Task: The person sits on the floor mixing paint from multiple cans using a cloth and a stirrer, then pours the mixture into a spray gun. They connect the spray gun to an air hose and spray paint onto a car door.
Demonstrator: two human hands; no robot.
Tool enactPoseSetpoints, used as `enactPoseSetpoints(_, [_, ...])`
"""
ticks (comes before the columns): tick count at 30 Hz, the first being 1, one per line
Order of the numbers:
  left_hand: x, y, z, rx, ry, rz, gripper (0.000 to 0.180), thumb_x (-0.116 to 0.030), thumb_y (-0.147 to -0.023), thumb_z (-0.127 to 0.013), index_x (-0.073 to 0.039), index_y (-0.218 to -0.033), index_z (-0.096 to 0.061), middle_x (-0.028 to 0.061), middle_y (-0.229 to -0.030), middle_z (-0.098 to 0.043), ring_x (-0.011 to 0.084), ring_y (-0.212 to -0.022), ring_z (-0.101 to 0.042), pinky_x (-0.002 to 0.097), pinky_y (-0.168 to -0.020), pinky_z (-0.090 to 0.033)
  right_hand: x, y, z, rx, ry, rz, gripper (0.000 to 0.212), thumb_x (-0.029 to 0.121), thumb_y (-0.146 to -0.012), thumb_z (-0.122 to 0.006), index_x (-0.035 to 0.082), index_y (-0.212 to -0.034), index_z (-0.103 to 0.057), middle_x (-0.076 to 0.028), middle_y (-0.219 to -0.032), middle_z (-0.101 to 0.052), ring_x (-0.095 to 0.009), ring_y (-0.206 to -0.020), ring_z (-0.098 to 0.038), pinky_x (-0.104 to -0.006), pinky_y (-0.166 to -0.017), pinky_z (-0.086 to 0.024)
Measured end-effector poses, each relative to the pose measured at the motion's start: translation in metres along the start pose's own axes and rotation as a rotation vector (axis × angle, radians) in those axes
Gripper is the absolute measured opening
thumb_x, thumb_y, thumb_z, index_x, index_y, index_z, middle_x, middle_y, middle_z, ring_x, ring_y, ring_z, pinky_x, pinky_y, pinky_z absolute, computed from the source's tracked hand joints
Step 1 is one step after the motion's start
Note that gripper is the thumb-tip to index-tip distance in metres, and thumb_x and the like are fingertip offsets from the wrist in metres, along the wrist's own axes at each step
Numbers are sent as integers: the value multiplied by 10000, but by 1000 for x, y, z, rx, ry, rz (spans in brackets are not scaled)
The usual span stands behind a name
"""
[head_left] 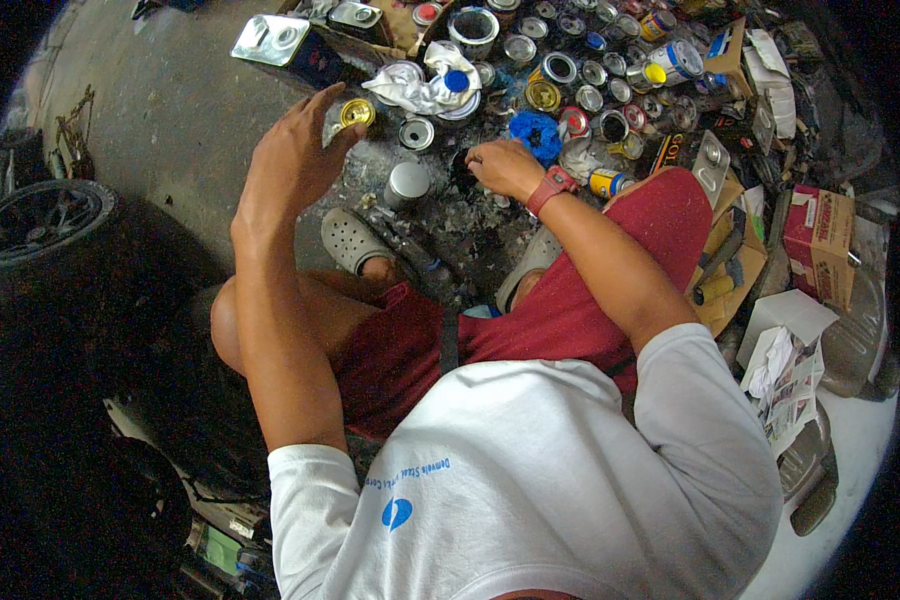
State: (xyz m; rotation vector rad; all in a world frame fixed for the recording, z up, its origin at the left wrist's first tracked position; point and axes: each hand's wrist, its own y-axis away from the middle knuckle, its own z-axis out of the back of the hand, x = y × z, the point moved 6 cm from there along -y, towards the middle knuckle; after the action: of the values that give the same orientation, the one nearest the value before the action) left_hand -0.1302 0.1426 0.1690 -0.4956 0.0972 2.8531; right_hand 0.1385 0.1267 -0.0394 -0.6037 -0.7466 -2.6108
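My left hand reaches out at the left, its thumb and fingers apart in a curve. Just beyond the fingertips stands a small gold-coloured tin; whether they touch it I cannot tell. My right hand, with a red watch on its wrist, hangs low over the dark, paint-stained floor. Its fingers are curled in, and what they hold, if anything, is hidden. Between the hands stands a grey-topped can, with an open can behind it. Crumpled blue plastic lies beside my right hand.
Many paint cans crowd the far right. A large rectangular tin stands at the far left, near a white cloth. Cardboard boxes line the right side. A wheel is at the left.
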Motion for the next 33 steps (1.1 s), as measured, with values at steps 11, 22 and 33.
enactPoseSetpoints(11, [-1, 0, 1, -19, -2, -6, 561, -378, -1016, -733, -87, -1483, -622, 249, -1403, -691, 447, -1289, -660, 507, -1083, -540, 0, -1, 0, 1, 20, 5, 314, 319, -1025, -638, 135, -1224, -798, -192, -1166, -790, -420, -1130, -725, -571, -1041, -517])
enactPoseSetpoints(22, [-2, 0, 2, 14, -5, 24, 573, -381, -1018, -727, -88, -1496, -611, 243, -1416, -686, 438, -1296, -660, 507, -1089, -540, -1, -1, 2, -26, -3, 21, 314, 318, -1019, -643, 129, -1213, -802, -189, -1159, -792, -423, -1131, -722, -552, -1043, -521])
enactPoseSetpoints(33, [-1, 1, 2, 3, 5, 23, 569, -380, -1015, -732, -93, -1494, -618, 237, -1433, -680, 433, -1317, -650, 496, -1104, -533, -1, 1, 2, -6, 39, -4, 327, 313, -1021, -637, 129, -1237, -799, -182, -1179, -791, -415, -1138, -720, -550, -1051, -510])
